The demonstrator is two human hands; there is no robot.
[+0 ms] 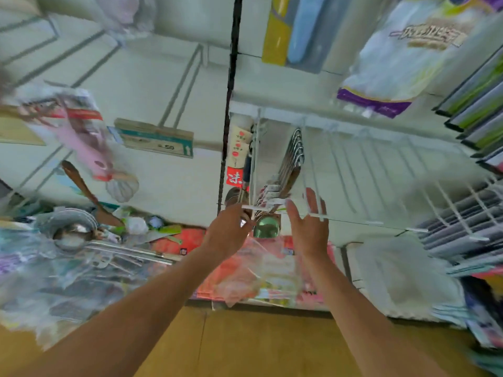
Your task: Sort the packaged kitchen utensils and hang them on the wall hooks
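Note:
Both my arms reach up to white wall hooks (315, 170) on a white panel. My left hand (231, 227) has its fingers curled round a metal utensil, a spoon or ladle (265, 226), at the tip of a hook. A row of several metal utensils (292, 159) with tags hangs on that hook above it. My right hand (309, 221) is beside it with fingers spread, touching the tip of the neighbouring hook and holding nothing. A red and beige packaged utensil (237, 153) hangs to the left of the row.
A heap of packaged utensils (81, 257) with a metal ladle and a wooden spoon lies at lower left. Pink packaged tools (81, 137) hang at left. Red packets (245, 268) lie below my hands. Several bare hooks run right; stacked goods (473, 213) fill the right edge.

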